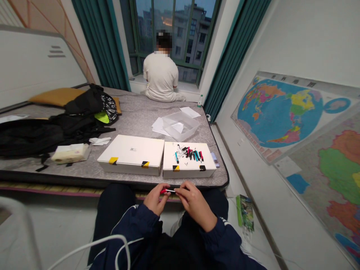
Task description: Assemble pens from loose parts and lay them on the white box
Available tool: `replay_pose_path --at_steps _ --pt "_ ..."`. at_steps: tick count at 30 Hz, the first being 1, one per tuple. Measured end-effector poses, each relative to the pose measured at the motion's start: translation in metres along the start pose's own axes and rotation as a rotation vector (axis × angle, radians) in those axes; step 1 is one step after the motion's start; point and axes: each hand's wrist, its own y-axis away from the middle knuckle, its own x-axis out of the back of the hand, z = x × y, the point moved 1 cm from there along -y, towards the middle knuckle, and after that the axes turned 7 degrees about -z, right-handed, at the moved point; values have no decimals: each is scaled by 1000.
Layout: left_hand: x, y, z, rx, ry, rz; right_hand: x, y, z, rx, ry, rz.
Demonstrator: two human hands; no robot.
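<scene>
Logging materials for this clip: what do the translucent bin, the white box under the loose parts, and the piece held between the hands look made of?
Bin: likely smooth plastic; papers show through it.
White box: probably cardboard, smooth finish, judging by its flat panels and folded-looking edges.
Held piece: perhaps plastic, from its bright red end; the pale middle could be plastic or metal, too small to tell.

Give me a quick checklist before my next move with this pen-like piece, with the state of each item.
1. Left hand gripping the red end of the pen-like piece: ok.
2. Right hand at its dark end: ok.
3. Held piece fully fitted together: cannot tell, fingers cover both ends.
4. Loose pieces resting on the smaller white box: ok.
5. Loose pieces neatly separated: not ok, many lie jumbled.
</scene>
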Motion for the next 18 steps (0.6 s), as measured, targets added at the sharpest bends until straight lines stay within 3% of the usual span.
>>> replay_pose_path --at_steps 5,10,14,18 --pt "-1 0 -5 -44 -70 -13 2 -3 1 -18 105 -57" --pt "4 0 3 -102 -54 0 7 -10 4 21 184 -92" --pt "5 -1 9 -199 -39 -12 5 -16 4 85 50 -130" --pt "7 -2 12 -220 -19 32 0 -17 4 74 -156 16"
